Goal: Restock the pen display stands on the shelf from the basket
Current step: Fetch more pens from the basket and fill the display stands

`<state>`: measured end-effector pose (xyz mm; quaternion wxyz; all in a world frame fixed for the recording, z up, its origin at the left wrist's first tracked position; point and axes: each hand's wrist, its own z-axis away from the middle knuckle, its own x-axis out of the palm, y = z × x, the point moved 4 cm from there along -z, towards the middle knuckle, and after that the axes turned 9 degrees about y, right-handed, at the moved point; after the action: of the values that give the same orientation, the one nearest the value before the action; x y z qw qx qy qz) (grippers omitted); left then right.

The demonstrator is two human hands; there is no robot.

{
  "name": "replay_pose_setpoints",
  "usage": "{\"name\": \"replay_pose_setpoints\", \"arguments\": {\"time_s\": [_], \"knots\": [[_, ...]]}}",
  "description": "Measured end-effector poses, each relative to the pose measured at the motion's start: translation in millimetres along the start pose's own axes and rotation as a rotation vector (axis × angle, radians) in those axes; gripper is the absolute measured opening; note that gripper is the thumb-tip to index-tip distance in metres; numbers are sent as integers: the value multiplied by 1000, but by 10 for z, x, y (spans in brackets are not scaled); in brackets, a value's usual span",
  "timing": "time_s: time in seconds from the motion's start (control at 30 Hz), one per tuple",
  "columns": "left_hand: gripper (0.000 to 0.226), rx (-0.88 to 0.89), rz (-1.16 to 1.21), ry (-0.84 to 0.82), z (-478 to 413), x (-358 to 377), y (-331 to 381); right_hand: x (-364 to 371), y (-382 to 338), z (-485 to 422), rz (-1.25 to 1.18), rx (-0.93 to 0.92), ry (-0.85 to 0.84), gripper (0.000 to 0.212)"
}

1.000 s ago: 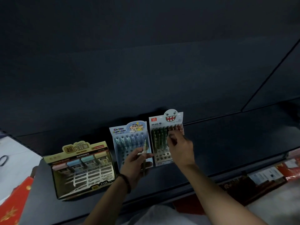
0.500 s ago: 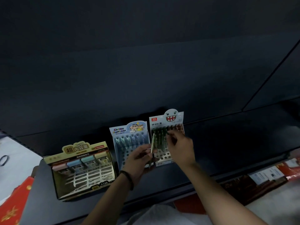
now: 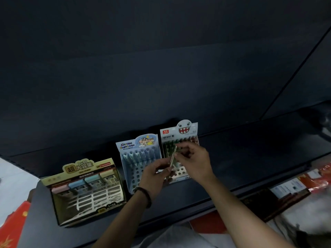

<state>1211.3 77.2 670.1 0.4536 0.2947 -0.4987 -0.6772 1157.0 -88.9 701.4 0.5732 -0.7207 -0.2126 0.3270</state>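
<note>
Two pen display stands lean on the dark shelf [image 3: 250,158]: a blue cartoon stand [image 3: 133,153] and, to its right, a white monster-face stand [image 3: 179,130] with green and brown pens in its top rows. A light green pen [image 3: 173,156] is held upright in front of the monster-face stand. My left hand [image 3: 155,174] grips the pen's lower part. My right hand [image 3: 195,161] pinches it near the upper part with fingertips. The basket is out of view.
A gold-framed box of erasers or refills [image 3: 84,188] stands at the left on the shelf. Red packets [image 3: 10,228] lie at the lower left. Red and white goods [image 3: 295,187] fill the lower level at the right.
My left hand carried the pen from in front of the blue stand rightward to the monster-face stand. My right hand left the stand's pens and took hold of this pen.
</note>
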Motion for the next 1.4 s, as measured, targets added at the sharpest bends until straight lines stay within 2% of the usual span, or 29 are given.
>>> {"name": "replay_pose_setpoints", "arguments": {"time_s": [0.07, 0.13, 0.27, 0.33, 0.43, 0.8, 0.97, 1.07, 1.17, 1.27, 1.4], "knots": [[20, 203, -366, 86, -63, -35, -27, -66, -39, 1, 88, -80, 82, 31], [27, 337, -734, 103, -113, -61, -117, -124, -63, 2, 186, -159, 159, 31], [55, 391, -1248, -89, -75, -3, -385, -100, 8, 44, 313, -293, 224, 26], [68, 344, -1370, -152, 14, 48, -452, -41, 57, 80, 348, -346, 244, 22], [78, 328, -1422, -155, 79, 82, -466, 42, 157, 97, 393, -339, 242, 20], [75, 302, -1446, -183, 30, 64, -434, 232, 290, 21, 608, -285, 46, 10], [74, 225, -1460, -210, 17, 49, -430, 212, 198, 23, 611, -202, -42, 27], [63, 251, -1466, -151, 68, 56, -307, 70, 92, 141, 513, -202, -17, 34], [35, 293, -1393, -98, 137, 134, -143, -181, 108, 243, 532, -158, -15, 21], [13, 250, -1275, -247, 218, 394, -41, -487, 272, 325, 620, -4, -89, 16], [14, 337, -1338, -440, 346, 884, -61, -1005, 469, 574, 700, 197, -160, 21]]}}
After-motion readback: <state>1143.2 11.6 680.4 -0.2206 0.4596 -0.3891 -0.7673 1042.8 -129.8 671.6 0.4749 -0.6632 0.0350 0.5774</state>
